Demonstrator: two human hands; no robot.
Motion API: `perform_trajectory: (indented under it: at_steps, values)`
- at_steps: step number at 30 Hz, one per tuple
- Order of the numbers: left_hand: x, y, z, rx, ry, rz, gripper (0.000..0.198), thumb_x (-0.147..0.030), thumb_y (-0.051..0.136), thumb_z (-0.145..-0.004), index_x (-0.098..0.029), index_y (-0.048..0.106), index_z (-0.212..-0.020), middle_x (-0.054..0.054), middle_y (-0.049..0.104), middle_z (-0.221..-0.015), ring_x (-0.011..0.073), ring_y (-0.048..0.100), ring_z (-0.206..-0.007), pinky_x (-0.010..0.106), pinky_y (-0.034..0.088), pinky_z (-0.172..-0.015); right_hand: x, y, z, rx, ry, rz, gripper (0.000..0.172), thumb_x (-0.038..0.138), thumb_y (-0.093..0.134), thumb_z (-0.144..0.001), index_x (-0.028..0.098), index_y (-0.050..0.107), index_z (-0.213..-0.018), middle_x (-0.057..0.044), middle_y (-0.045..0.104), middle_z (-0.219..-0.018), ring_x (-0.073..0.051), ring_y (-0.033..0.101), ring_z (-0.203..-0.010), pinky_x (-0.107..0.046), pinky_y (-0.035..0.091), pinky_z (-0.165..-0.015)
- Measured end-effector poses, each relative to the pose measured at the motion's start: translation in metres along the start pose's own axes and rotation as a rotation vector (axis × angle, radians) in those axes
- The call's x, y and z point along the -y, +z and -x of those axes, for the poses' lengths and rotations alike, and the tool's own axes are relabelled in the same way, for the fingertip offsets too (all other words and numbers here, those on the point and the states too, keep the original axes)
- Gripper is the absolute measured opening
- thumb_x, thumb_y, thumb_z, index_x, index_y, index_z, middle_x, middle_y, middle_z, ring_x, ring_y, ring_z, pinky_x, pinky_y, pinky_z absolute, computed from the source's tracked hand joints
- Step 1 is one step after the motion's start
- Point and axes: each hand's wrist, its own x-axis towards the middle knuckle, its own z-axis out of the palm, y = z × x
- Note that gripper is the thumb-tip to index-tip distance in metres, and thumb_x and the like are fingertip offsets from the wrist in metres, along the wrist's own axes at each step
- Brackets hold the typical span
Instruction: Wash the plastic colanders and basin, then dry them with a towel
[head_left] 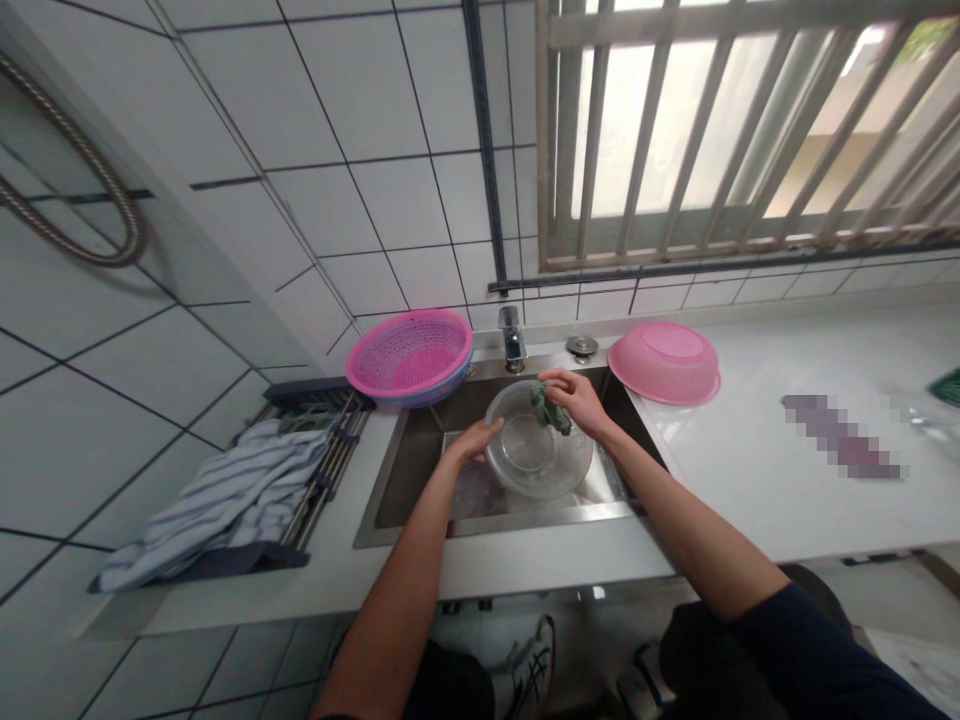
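Over the steel sink (401,510), a clear bowl (532,445) is tilted with its opening towards me. Its left rim is gripped by my left hand (474,440), the thumb inside the edge. My right hand (576,400) is closed on a crumpled grey-green cloth (550,408), which touches the upper right part of the bowl. Behind the bowl stands a chrome faucet (512,340); I cannot make out any water running from it.
A pink colander (409,355) rests on a blue basin at the sink's back left corner. An upside-down pink basin (666,362) lies on the white counter (750,450) to the right. On the left, a striped towel (225,495) covers a folding rack (326,470). A barred window is behind.
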Motion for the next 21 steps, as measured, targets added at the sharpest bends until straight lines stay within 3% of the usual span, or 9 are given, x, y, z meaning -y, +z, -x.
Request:
perform_trajectory:
  at_steps: [3,5,9,13,15,18,21]
  values:
    - [-0.004,0.003,0.003,-0.002,-0.055,0.037,0.05,-0.064,0.068,-0.096,-0.019,0.07,-0.119,0.01,0.08,-0.102,0.0262,0.077,-0.089,0.037,0.064,-0.076,-0.006,0.015,0.004,0.19,-0.038,0.102,0.045,0.025,0.075,-0.085,0.024,0.076,-0.13,-0.008,0.08,-0.126,-0.025,0.075,-0.112,-0.037,0.06,-0.097]
    - [-0.006,0.004,0.005,0.002,-0.08,0.069,0.049,-0.063,0.069,-0.097,-0.019,0.07,-0.12,0.012,0.08,-0.112,0.0262,0.078,-0.09,0.039,0.065,-0.079,-0.011,0.018,0.006,0.204,-0.064,0.271,0.038,0.021,0.073,-0.085,0.025,0.079,-0.123,-0.008,0.08,-0.127,-0.026,0.074,-0.115,-0.039,0.058,-0.101]
    - [-0.006,0.004,0.004,0.018,-0.103,0.106,0.045,-0.058,0.066,-0.1,-0.018,0.069,-0.12,0.014,0.079,-0.118,0.0256,0.079,-0.087,0.042,0.066,-0.081,-0.019,0.008,0.009,0.153,0.043,0.495,0.022,0.019,0.066,-0.092,0.02,0.081,-0.109,-0.008,0.083,-0.1,-0.022,0.076,-0.088,-0.031,0.056,-0.083]
    - [-0.005,0.003,0.0,0.058,-0.098,0.188,0.045,-0.057,0.068,-0.1,-0.015,0.069,-0.119,0.015,0.08,-0.115,0.0259,0.079,-0.085,0.044,0.066,-0.083,-0.021,0.001,0.017,0.431,0.232,0.694,0.006,0.019,0.082,-0.081,0.021,0.081,-0.086,-0.006,0.08,-0.081,-0.022,0.071,-0.074,-0.028,0.047,-0.071]
    - [-0.005,0.003,-0.001,0.064,-0.111,0.228,0.045,-0.055,0.069,-0.1,-0.015,0.068,-0.119,0.014,0.081,-0.111,0.0256,0.079,-0.082,0.045,0.066,-0.083,-0.022,0.005,0.021,0.529,0.29,0.761,0.01,0.022,0.089,-0.074,0.023,0.079,-0.076,-0.005,0.078,-0.077,-0.023,0.07,-0.073,-0.03,0.046,-0.072]
    - [-0.003,0.003,-0.003,0.077,-0.136,0.26,0.042,-0.053,0.067,-0.101,-0.013,0.068,-0.116,0.014,0.081,-0.104,0.0242,0.078,-0.076,0.043,0.067,-0.081,-0.025,0.018,0.026,0.527,0.321,0.828,0.02,0.02,0.094,-0.063,0.024,0.074,-0.064,-0.007,0.072,-0.07,-0.027,0.069,-0.078,-0.035,0.046,-0.078]
    - [-0.003,0.003,-0.003,0.06,-0.146,0.271,0.042,-0.052,0.068,-0.101,-0.012,0.068,-0.115,0.014,0.081,-0.101,0.0239,0.078,-0.075,0.041,0.067,-0.079,-0.027,0.029,0.027,0.445,0.302,0.843,0.022,0.013,0.086,-0.063,0.022,0.066,-0.058,-0.008,0.069,-0.069,-0.027,0.067,-0.079,-0.035,0.046,-0.079]
